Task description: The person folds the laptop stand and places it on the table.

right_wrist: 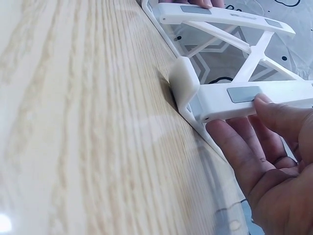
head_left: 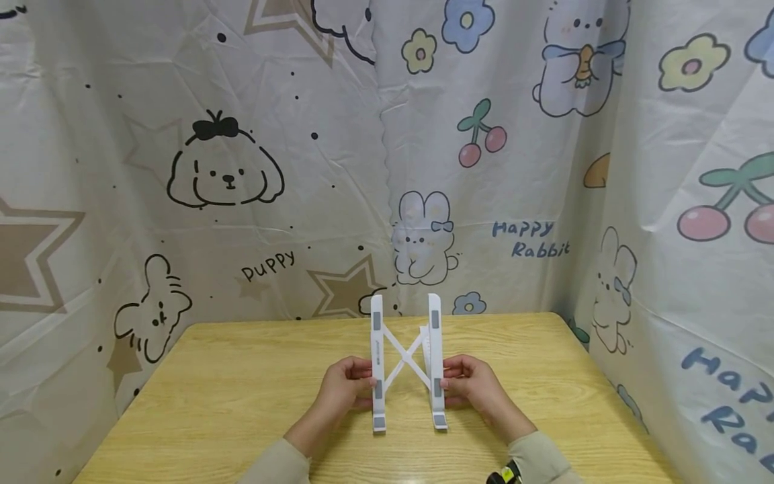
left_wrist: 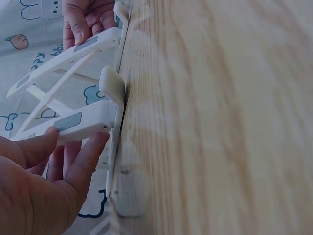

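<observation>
A white folding laptop stand is unfolded on the wooden table, its two side rails joined by X-shaped crossbars. My left hand grips the left rail, thumb on top by a grey anti-slip strip and fingers beneath. On the other side my right hand holds the right rail the same way, its thumb at the edge of another grey strip. The upturned front lip of the right rail shows large in the right wrist view, close over the wood. Hooked lips at the near end face me.
The light wooden table spreads out on both sides of the stand. Printed cloth with puppies, rabbits and cherries hangs behind the table and along its sides. A black and yellow strap-like item sits at the right sleeve.
</observation>
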Motion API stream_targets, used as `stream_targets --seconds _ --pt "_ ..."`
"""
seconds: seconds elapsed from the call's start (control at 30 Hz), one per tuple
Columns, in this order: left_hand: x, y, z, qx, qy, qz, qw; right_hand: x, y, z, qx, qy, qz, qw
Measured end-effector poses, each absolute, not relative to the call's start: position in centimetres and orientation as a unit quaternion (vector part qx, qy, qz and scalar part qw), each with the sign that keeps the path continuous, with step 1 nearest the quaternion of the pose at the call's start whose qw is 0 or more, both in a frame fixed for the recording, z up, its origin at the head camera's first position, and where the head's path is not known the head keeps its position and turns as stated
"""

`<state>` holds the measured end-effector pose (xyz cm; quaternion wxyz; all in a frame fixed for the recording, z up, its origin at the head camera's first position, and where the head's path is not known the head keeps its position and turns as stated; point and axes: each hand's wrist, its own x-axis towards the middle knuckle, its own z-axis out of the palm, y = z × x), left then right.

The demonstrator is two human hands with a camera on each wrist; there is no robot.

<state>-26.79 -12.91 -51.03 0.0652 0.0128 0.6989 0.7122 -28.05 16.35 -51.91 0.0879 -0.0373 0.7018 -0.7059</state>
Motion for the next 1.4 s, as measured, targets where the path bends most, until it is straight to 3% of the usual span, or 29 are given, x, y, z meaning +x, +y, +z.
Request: stream_targets --seconds 1.4 --pt "-27.4 -10.4 -50.9 0.019 0.717 0.695 0.052 -28.3 15.0 -52.1 -0.031 0.701 -0.708 0.079"
